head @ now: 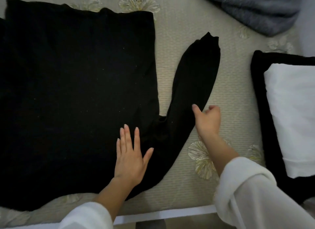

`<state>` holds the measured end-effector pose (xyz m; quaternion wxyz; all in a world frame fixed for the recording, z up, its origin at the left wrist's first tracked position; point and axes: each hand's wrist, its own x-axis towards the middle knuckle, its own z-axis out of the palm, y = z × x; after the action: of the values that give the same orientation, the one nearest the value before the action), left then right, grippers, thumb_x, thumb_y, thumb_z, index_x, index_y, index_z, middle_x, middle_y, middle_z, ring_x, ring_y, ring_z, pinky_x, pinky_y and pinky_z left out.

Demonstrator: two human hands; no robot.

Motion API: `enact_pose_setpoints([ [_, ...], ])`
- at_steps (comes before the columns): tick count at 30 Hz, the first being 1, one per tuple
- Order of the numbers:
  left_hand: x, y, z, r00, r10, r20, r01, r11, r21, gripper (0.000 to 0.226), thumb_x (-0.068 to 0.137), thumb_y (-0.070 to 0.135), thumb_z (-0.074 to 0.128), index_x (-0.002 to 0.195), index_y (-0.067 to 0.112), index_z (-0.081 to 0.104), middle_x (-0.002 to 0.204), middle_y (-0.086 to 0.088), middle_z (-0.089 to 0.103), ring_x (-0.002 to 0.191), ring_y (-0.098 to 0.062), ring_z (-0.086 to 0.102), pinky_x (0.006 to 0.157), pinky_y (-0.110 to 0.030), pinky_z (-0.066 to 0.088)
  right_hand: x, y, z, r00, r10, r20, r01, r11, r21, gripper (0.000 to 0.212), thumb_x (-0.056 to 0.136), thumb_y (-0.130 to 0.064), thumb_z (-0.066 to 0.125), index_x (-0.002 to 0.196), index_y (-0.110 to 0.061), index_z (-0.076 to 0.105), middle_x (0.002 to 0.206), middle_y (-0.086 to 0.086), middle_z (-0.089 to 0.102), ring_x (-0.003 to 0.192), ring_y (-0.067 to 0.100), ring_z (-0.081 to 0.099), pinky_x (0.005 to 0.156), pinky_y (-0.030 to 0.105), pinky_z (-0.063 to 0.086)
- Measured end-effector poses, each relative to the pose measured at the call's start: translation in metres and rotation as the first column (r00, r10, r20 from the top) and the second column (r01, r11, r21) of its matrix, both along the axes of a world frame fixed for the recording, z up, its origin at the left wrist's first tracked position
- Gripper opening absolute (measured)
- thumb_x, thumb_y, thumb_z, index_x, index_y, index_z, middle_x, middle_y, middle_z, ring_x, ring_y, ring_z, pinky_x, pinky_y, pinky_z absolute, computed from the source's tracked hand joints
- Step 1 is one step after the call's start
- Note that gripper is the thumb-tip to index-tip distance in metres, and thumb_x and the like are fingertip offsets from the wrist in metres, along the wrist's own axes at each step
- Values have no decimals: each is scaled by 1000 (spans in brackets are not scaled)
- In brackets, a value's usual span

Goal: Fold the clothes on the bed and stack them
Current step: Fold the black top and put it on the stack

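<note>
Sweater (73, 85), black, flat; sleeve (190, 85) diagonal, cuff (210, 41) pointing far-right. Left hand (130, 158) fingers spread, pressing; right hand (207, 120) pinches sleeve edge.

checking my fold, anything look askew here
Only the sleeve: it juts out slanted to the right of the sweater, not yet folded in. The right hand pinches its edge; the left hand presses flat on the sweater.

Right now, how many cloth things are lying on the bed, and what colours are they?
Black: 2, the black sweater and the folded black cloth
White: 1, the folded white cloth
Grey: 1, the grey blanket
Total: 4
</note>
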<state>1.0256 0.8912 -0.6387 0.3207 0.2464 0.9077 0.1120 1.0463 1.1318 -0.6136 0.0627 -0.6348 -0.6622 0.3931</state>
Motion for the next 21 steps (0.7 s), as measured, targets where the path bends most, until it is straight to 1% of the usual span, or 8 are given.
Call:
enact_pose_setpoints([
  [2,2,0,-6,1000,-2,0,2,1000,-28,87,78,74,-7,142,19,-31,141,-10,-49,131,-19,-45,111,-37,-20,-9,6,-9,996,84,30,-85,996,31,77,80,-33,74,139,-4,33,136,12,42,120,24,46,95,28,38],
  [5,2,0,-4,1000,-9,21,11,998,-57,95,76,80,0,140,20,-35,139,-9,-52,130,-18,-47,110,-37,-22,-13,5,-12,996,74,-56,-75,997,-27,69,80,-12,74,136,-7,36,129,11,50,103,17,52,86,23,43],
  [8,-1,2,1,999,-10,47,14,997,-70,100,78,81,15,139,19,-36,137,-10,-54,129,-19,-48,109,-37,-24,5,7,2,928,-245,-279,158,941,-300,43,78,3,63,120,-5,55,105,9,66,90,19,63,77,28,52],
  [11,-3,4,6,997,-37,72,44,994,-100,107,75,82,21,138,19,-38,134,-11,-57,127,-21,-50,108,-38,-25,46,18,22,794,-512,-328,221,745,-629,22,78,0,49,93,-10,62,87,4,66,78,21,61,68,32,49],
  [14,-4,8,11,994,-56,88,68,989,-130,108,77,83,26,138,22,-40,134,-14,-56,126,-26,-51,108,-42,-24,90,22,29,696,-611,-378,223,684,-695,26,69,1,50,89,-12,60,94,2,63,77,18,58,68,24,46],
  [17,4,11,18,989,-146,11,146,987,-72,94,86,74,25,139,29,-38,139,-12,-52,129,-26,-48,112,-46,-22,106,11,28,645,-664,-379,257,654,-711,63,35,-17,79,95,-13,60,94,2,60,80,17,53,68,25,36],
  [19,14,12,18,960,-281,3,281,959,-24,82,93,66,22,142,30,-33,144,-7,-48,133,-22,-44,116,-46,-16,97,3,33,646,-674,-359,309,661,-684,58,54,-28,81,107,-12,61,94,2,62,83,16,55,73,27,39],
  [21,21,12,15,932,-356,73,358,934,-11,77,95,61,21,144,29,-29,146,-4,-45,133,-20,-42,117,-46,-13,79,-1,37,684,-660,-311,429,709,-560,30,88,-31,57,111,-14,62,95,0,65,86,14,61,77,27,47],
])
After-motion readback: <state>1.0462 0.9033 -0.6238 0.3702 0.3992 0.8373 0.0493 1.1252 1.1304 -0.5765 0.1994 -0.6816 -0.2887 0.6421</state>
